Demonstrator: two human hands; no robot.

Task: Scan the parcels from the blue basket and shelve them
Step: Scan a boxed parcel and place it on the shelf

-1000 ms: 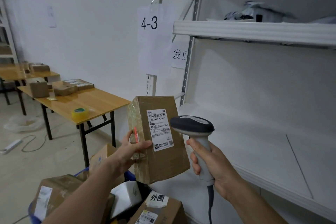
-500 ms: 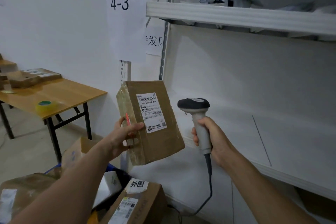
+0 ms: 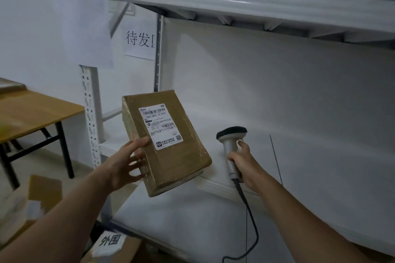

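A brown taped parcel [image 3: 171, 156] with a white shipping label facing me hangs tilted over the front edge of the white middle shelf [image 3: 299, 166]. My left hand [image 3: 124, 164] grips its left side, thumb on the front face. To the right, my right hand [image 3: 243, 162] is wrapped round the handle of a grey corded barcode scanner [image 3: 230, 134], whose dark head points away toward the shelf's back. The blue basket is hidden at the bottom left; only cardboard parcels [image 3: 111, 247] show there.
An upper shelf [image 3: 235, 4] carries a grey bag. A perforated white upright [image 3: 90, 117] stands left of the parcel, with paper signs [image 3: 81, 6] above it. A wooden table [image 3: 32, 113] stands at the left. The scanner cable [image 3: 250, 220] hangs down past the shelf edge.
My view has swung right and closer to the rack. Both hands have moved forward; the parcel now tilts over the middle shelf and the scanner has turned away from the label.
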